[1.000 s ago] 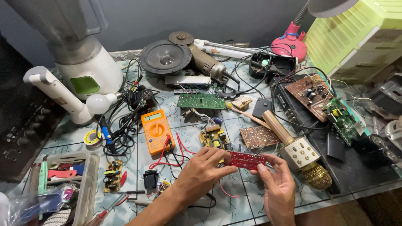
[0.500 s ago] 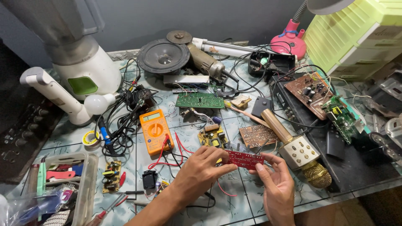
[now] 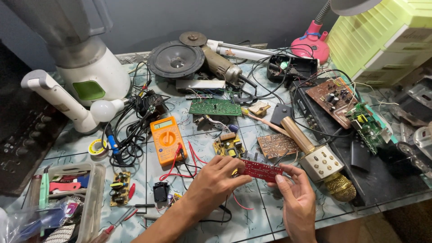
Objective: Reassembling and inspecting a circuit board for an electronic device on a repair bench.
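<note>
Red circuit board (image 3: 261, 170) held level above worktop (image 3: 252, 216), near front edge, between both hands. Left hand (image 3: 216, 182) closed on board's left end, fingers curled over top. Right hand (image 3: 294, 198) pinching right end, thumb against edge. Orange multimeter (image 3: 167, 139) lying to the left, red leads trailing toward board. Gold microphone (image 3: 321, 162) just right.

Multimeter (image 3: 167, 139) left of held circuit board (image 3: 261, 169) — microphone (image 3: 320, 160) right, speaker (image 3: 176, 59) behind.
</note>
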